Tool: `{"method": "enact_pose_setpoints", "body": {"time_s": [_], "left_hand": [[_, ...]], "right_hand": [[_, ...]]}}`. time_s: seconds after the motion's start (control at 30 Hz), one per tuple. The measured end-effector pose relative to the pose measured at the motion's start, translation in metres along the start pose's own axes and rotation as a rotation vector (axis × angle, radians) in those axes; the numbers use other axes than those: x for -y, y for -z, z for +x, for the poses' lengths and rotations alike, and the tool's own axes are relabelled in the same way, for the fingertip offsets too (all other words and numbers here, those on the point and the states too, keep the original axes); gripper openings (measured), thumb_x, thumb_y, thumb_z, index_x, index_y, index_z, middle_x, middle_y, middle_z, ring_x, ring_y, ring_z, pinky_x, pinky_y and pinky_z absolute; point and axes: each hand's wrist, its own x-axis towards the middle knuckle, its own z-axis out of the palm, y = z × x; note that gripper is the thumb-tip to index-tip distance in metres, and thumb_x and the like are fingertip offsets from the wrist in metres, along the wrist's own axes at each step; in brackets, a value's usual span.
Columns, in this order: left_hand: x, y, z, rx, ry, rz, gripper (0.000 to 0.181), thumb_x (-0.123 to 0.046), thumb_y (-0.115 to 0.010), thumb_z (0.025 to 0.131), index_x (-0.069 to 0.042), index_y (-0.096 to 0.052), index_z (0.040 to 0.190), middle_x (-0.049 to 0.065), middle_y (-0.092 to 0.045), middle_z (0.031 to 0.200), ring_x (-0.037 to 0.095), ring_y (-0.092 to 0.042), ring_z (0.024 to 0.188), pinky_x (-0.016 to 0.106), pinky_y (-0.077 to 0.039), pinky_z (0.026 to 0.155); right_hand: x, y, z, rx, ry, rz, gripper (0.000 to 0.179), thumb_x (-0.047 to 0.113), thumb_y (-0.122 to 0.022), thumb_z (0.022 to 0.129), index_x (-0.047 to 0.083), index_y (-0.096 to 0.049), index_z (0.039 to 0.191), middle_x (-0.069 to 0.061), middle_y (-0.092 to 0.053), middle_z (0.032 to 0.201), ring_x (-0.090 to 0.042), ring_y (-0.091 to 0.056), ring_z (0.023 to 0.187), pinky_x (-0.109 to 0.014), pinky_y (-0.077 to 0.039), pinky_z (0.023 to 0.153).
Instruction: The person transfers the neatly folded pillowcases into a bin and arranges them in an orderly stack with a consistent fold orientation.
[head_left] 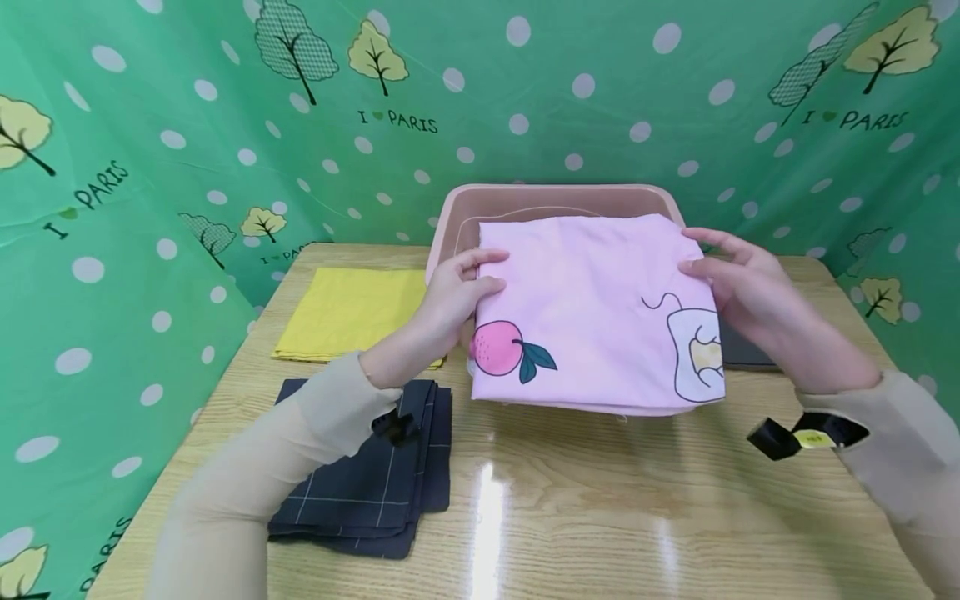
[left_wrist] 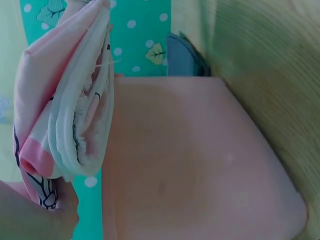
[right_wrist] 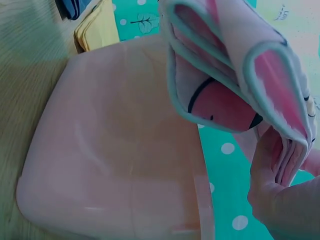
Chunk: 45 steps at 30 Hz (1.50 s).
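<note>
A folded pink cloth [head_left: 592, 300] with a printed peach and a white cartoon shape is held up by both hands in the head view. My left hand [head_left: 446, 304] grips its left edge, and my right hand [head_left: 746, 287] grips the upper right edge. Behind and below the cloth stands a pink plastic basin [head_left: 457, 221], partly covered by it. Several folded layers of the cloth [right_wrist: 210, 60] show at its side in the right wrist view. The left wrist view shows the layered cloth [left_wrist: 65, 110] beside the basin wall [left_wrist: 165, 160].
On the left of the wooden table [head_left: 570, 508] lies a folded yellow cloth [head_left: 356, 308]. Nearer, a stack of dark checked cloth [head_left: 360, 483] lies partly under my left forearm. A dark grey item [head_left: 742, 354] shows behind my right hand. A green printed curtain [head_left: 480, 100] hangs behind.
</note>
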Motion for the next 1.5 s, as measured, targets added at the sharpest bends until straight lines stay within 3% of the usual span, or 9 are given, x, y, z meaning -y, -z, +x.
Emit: {"method": "enact_pose_setpoints", "body": {"time_s": [0.2,0.4,0.53,0.63,0.87,1.0,1.23,1.5], "left_hand": [[-0.011,-0.001,0.015,0.000,0.031,0.039,0.033,0.002,-0.054,0.084,-0.008,-0.057,0.115,0.005,-0.052,0.117,0.017,-0.054,0.096,0.028,-0.046,0.085],[-0.021,-0.002,0.030,-0.029,0.065,0.057,0.030,-0.001,-0.055,0.084,-0.011,-0.060,0.112,0.001,-0.049,0.118,0.017,-0.054,0.092,0.026,-0.047,0.078],[-0.027,-0.002,0.036,-0.029,0.081,0.031,0.031,-0.001,-0.054,0.085,-0.011,-0.059,0.113,0.002,-0.052,0.115,0.016,-0.055,0.092,0.025,-0.047,0.078],[-0.031,-0.002,0.041,-0.019,0.101,-0.020,0.032,0.001,-0.052,0.085,-0.011,-0.059,0.114,0.002,-0.050,0.118,0.016,-0.054,0.099,0.027,-0.045,0.085],[-0.041,-0.003,0.053,-0.107,0.075,0.026,0.028,0.002,-0.055,0.083,-0.009,-0.063,0.107,-0.009,-0.038,0.129,0.011,-0.044,0.113,0.023,-0.041,0.090],[-0.045,-0.001,0.060,-0.123,0.067,0.045,0.029,0.002,-0.056,0.083,-0.009,-0.063,0.108,-0.010,-0.037,0.131,0.010,-0.042,0.116,0.021,-0.042,0.089],[-0.048,0.002,0.070,-0.128,0.122,0.054,0.031,-0.003,-0.056,0.085,-0.014,-0.062,0.113,-0.001,-0.050,0.123,0.011,-0.053,0.100,0.023,-0.044,0.084],[-0.051,0.004,0.083,-0.161,0.140,0.083,0.032,-0.004,-0.057,0.084,-0.016,-0.061,0.113,0.000,-0.051,0.123,0.011,-0.053,0.099,0.021,-0.045,0.081]], "right_hand": [[0.012,0.002,0.012,-0.023,-0.040,-0.029,0.070,0.015,-0.074,0.071,0.019,-0.038,0.131,0.004,-0.063,0.089,-0.012,-0.063,0.076,-0.023,-0.050,0.063],[0.024,0.001,0.025,-0.045,-0.080,-0.028,0.071,0.012,-0.072,0.073,0.020,-0.036,0.134,0.003,-0.064,0.084,-0.013,-0.063,0.074,-0.025,-0.050,0.061],[0.031,0.000,0.034,-0.049,-0.096,-0.015,0.070,0.009,-0.071,0.074,0.021,-0.036,0.134,0.003,-0.064,0.083,-0.012,-0.063,0.074,-0.025,-0.050,0.060],[0.036,-0.001,0.039,-0.051,-0.100,-0.024,0.072,0.009,-0.071,0.074,0.021,-0.035,0.135,0.003,-0.064,0.083,-0.012,-0.063,0.074,-0.025,-0.050,0.060],[0.047,-0.005,0.052,-0.063,-0.129,-0.041,0.072,0.009,-0.073,0.072,0.022,-0.038,0.134,0.002,-0.064,0.082,-0.014,-0.063,0.073,-0.027,-0.050,0.060],[0.053,-0.008,0.062,-0.079,-0.141,-0.061,0.068,0.008,-0.070,0.074,0.022,-0.039,0.134,0.001,-0.061,0.088,-0.013,-0.062,0.074,-0.026,-0.051,0.061],[0.062,-0.014,0.079,-0.124,-0.176,-0.101,0.063,0.009,-0.066,0.079,0.025,-0.039,0.134,0.000,-0.051,0.112,-0.011,-0.060,0.076,-0.024,-0.050,0.063],[0.066,-0.017,0.093,-0.172,-0.197,-0.148,0.060,0.008,-0.064,0.080,0.025,-0.040,0.133,-0.001,-0.043,0.128,-0.015,-0.050,0.103,-0.023,-0.049,0.070]]}}
